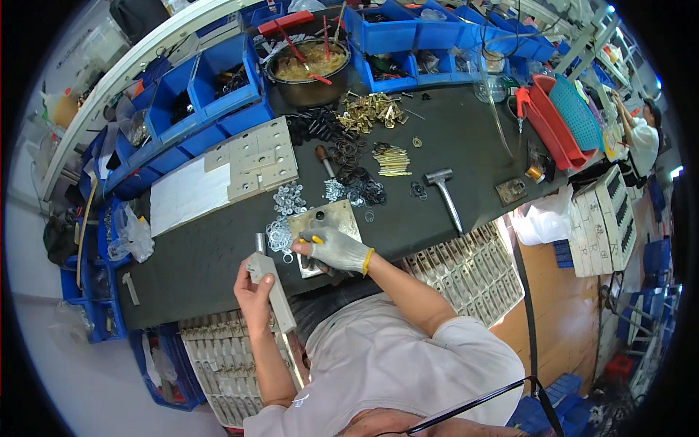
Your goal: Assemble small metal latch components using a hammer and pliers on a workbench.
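Left hand: your bare left hand point(253, 293) is closed around a grey bar point(280, 304), thumb lying on its upper face.
Bar's place: it is in front of your torso, over the near edge of the surface point(196, 273).
Bar's direction: its long axis slants, the far end away from you and slightly left, the near end toward your body and to the right.
Bar's make: straight, squared-edged and block-like, with a matte, metal-looking face.
Bright cylinder: a short, smooth cylinder point(260, 242) shows at the bar's far end, pointing away from you; whether it is joined on, you cannot tell from here.
Right hand: your right hand point(336, 250) wears a pale knit glove with a yellow cuff; its fingers are curled, and whether they pinch anything cannot be told.
Under the glove: a flat, worn metal plate point(339, 217), roughly rectangular, with a small dark round spot.
Beside the plate: thin shiny rings point(277, 234) in a loose heap, with silvery round pieces point(289, 198) just beyond.
Farther out: a screwdriver point(325, 162) with a brown handle, dark rings point(346, 151), slim brass-coloured pins point(393, 162) lying side by side, and a jumbled pile of brass-coloured hardware point(371, 111).
Hammer: the metal hammer point(449, 200) lies to the right, head away from you, handle toward you.
Left of the heaps: flat pale plates point(255, 164) with holes.
Far side: a round dark pot point(309, 90) with yellowish contents, near blue plastic bins point(226, 76).
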`<state>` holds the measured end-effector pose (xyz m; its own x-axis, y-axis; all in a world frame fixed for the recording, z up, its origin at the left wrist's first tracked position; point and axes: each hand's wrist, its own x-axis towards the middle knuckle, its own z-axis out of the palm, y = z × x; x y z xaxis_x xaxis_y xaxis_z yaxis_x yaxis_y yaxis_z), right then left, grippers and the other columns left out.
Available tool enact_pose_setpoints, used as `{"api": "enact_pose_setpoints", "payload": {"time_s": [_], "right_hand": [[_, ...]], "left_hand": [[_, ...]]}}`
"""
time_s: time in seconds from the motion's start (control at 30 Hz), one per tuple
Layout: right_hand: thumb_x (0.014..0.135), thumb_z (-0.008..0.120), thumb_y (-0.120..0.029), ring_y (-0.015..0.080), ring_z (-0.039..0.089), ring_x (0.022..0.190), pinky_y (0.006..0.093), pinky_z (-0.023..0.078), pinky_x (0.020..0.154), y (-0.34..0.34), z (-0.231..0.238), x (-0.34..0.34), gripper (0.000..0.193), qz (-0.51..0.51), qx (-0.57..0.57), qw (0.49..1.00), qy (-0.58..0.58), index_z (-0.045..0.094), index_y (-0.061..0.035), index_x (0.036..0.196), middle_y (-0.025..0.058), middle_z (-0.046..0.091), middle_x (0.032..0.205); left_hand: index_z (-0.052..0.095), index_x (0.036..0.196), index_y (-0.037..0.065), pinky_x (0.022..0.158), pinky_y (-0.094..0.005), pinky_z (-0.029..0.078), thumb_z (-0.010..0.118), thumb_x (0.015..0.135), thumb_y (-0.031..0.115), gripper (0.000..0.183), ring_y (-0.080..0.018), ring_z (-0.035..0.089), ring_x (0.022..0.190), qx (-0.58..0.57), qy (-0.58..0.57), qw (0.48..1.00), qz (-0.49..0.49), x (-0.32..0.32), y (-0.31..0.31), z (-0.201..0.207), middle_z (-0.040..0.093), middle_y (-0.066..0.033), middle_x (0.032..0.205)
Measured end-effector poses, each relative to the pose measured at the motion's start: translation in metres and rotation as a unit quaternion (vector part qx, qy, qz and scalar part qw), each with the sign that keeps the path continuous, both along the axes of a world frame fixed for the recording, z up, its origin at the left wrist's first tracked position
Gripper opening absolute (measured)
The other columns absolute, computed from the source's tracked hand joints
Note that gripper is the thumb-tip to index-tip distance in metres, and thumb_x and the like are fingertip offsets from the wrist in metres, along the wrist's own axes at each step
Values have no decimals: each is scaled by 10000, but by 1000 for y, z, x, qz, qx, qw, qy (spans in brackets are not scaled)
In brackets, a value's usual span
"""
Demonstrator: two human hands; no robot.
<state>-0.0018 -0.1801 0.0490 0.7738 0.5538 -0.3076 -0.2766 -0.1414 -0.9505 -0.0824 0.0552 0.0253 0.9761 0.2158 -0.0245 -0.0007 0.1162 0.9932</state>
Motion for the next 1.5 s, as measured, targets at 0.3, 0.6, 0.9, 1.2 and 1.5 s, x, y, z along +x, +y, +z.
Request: {"api": "enact_pose_setpoints", "payload": {"time_s": [0.3,0.6,0.9,1.2,1.5], "right_hand": [[937,664,-514,289,721,840,394,548,820,-85,35,105,508,-79,-230,947,-209,772,-34,1064,164,760,919],[917,680,-309,392,700,1049,490,554,932,-75,-31,248,339,-102,-538,737,-397,711,-88,1173,207,730,1111],[908,672,-242,368,721,1021,474,573,903,-84,-22,244,251,-95,-535,723,-427,725,-100,1108,179,752,1044],[954,677,-337,419,704,982,480,559,860,-82,9,188,350,-131,-406,762,-487,721,-31,1118,217,737,1050],[904,762,-292,363,718,864,404,565,757,-31,39,34,311,14,-234,904,-357,712,-49,1092,174,727,940]], "left_hand": [[678,1206,-3,972,-389,494,939,707,154,584,-308,611,1097,296,-142,938,-111,55,-49,2,669,-146,1167],[660,1255,30,1044,-442,432,916,702,177,627,-356,579,1140,350,-179,913,-109,69,-77,-22,661,-150,1189],[645,1283,42,1060,-443,415,904,728,201,633,-354,566,1177,329,-153,925,-114,70,-72,-28,659,-137,1219],[647,1286,55,1067,-444,409,905,743,224,625,-355,566,1195,322,-153,928,-111,63,-70,-31,664,-133,1240],[638,1283,60,1068,-456,410,912,711,204,651,-356,565,1208,305,-175,929,-119,70,-71,-31,663,-123,1237]]}}
